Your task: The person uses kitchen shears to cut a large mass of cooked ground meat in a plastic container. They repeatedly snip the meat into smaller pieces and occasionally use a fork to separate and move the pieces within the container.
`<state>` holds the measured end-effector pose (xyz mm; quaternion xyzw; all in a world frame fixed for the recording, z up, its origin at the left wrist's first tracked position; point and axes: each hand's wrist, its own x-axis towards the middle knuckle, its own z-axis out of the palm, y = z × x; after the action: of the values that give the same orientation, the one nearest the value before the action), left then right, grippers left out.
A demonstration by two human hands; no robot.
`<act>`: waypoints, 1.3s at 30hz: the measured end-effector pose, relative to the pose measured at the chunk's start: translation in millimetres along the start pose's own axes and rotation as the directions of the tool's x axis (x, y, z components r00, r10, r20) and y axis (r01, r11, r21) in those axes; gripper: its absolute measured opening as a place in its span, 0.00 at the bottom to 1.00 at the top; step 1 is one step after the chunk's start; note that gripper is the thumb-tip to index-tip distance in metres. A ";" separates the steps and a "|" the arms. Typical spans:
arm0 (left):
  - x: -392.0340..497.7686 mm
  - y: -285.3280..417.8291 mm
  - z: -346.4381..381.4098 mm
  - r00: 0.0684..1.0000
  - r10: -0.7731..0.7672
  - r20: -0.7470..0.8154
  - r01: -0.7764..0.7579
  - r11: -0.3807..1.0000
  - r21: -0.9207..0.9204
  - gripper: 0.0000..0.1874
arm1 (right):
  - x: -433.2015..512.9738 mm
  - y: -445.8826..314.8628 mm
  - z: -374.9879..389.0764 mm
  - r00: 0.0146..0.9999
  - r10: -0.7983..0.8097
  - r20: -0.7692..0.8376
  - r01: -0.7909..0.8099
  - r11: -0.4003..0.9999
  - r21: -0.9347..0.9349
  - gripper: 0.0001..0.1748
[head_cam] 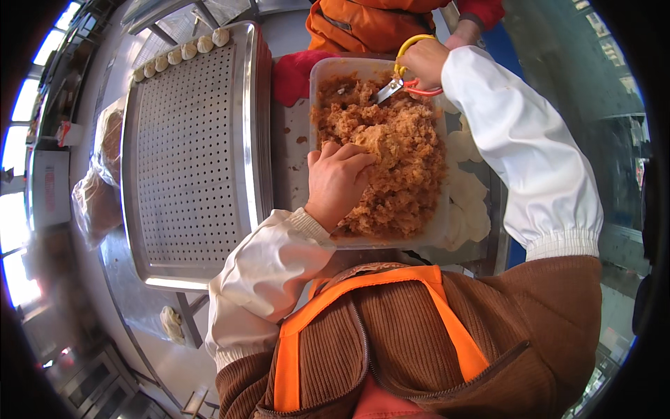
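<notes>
A translucent plastic tub (314, 78) in front of me is heaped with a crumbly orange-brown filling (403, 173). My right hand (426, 62) grips a pair of scissors (390, 90) with yellow and red handles over the tub's far right part. The blade tips reach down to the filling, and their very ends are hard to make out. At the tub's left side, my left hand (337, 175) rests on the filling with its fingers bent. Its fingertips are partly hidden, and I cannot tell whether they pinch any filling.
Left of the tub stands a stack of perforated metal trays (183, 157), with a row of filled dough buns (188, 51) along the top one's far edge. Flat dough wrappers (468, 196) lie to the right. A red cloth (296, 76) touches the tub's far left. Opposite is a person in an orange apron (369, 26).
</notes>
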<state>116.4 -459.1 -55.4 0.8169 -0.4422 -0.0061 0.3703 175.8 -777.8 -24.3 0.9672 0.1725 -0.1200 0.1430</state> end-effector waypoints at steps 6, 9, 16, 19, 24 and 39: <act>-1.7 1.0 -6.3 0.997 -0.035 0.065 0.032 0.999 0.041 0.11 | -8.7 -4.0 -45.7 0.996 0.056 -0.075 -0.060 0.997 -0.051 0.15; -1.7 -0.6 -5.1 0.999 -0.017 0.033 0.017 1.000 0.022 0.10 | 32.2 -44.6 -35.5 0.989 0.144 0.016 -0.128 0.923 -0.362 0.07; -1.3 3.8 -0.3 1.000 -0.014 -0.007 0.014 1.000 0.013 0.09 | 61.5 -67.3 20.0 0.994 0.102 0.046 -0.076 0.918 -0.390 0.06; -6.1 0.1 1.4 0.999 -0.005 -0.037 0.005 1.000 0.001 0.11 | 41.2 -60.0 6.3 0.985 0.134 0.107 -0.105 0.963 -0.247 0.09; 1.7 -9.5 -11.5 0.989 -0.060 -0.137 0.061 0.998 0.008 0.10 | -7.1 -7.1 -44.5 0.992 0.086 -0.097 -0.093 0.993 -0.075 0.20; 104.6 -119.6 -9.9 0.999 0.041 0.017 -0.044 0.886 0.462 0.04 | -38.5 -23.3 -15.9 0.974 0.215 -0.070 -0.214 0.976 0.029 0.20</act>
<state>269.3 -489.2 -88.0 0.8717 -0.4499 0.1046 0.1637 135.1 -763.3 -4.1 0.9853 0.0709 -0.0707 0.1386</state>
